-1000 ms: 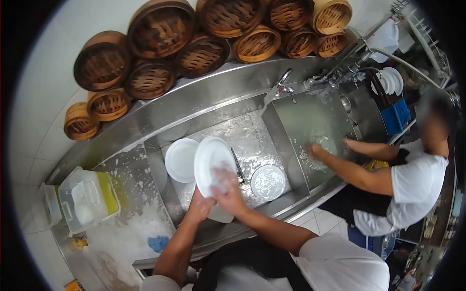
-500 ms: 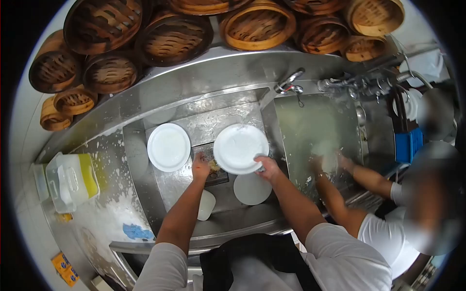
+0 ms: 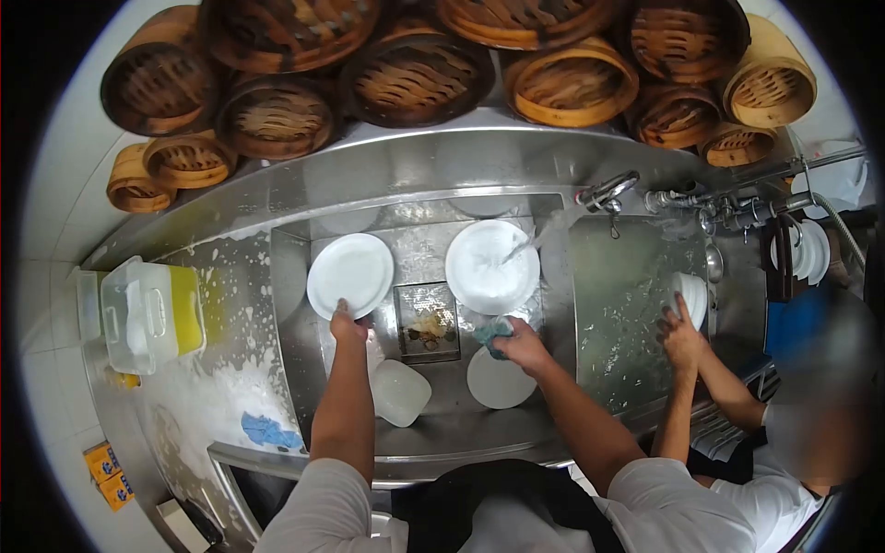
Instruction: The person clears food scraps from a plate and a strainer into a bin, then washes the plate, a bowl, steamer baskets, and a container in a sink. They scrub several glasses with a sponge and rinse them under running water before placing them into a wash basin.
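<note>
My left hand [image 3: 348, 323] grips the near rim of a white plate [image 3: 350, 267] at the left of the steel sink, thumb on top. A crumpled green-blue cloth [image 3: 490, 335] is in my right hand [image 3: 525, 348], its fingers closed around it. Just beyond that hand lies a second white plate [image 3: 490, 263], with water from the tap [image 3: 610, 191] running onto it. Below the cloth a round white dish [image 3: 499, 382] rests on the sink floor. A squarish white dish [image 3: 401, 393] lies between my forearms, near a drain strainer [image 3: 427, 334] holding food scraps.
Bamboo steamers [image 3: 419, 78] line the back ledge. A co-worker's hand [image 3: 680, 341] holds white dishes [image 3: 690, 300] over the water-filled right basin [image 3: 613, 304]. A plastic tub [image 3: 138, 313] and a blue cloth [image 3: 269, 430] sit on the soapy left counter.
My right hand has let go of the right plate and now holds a cloth. My left hand has taken the left plate's rim. Water now runs from the tap; the co-worker has lifted dishes.
</note>
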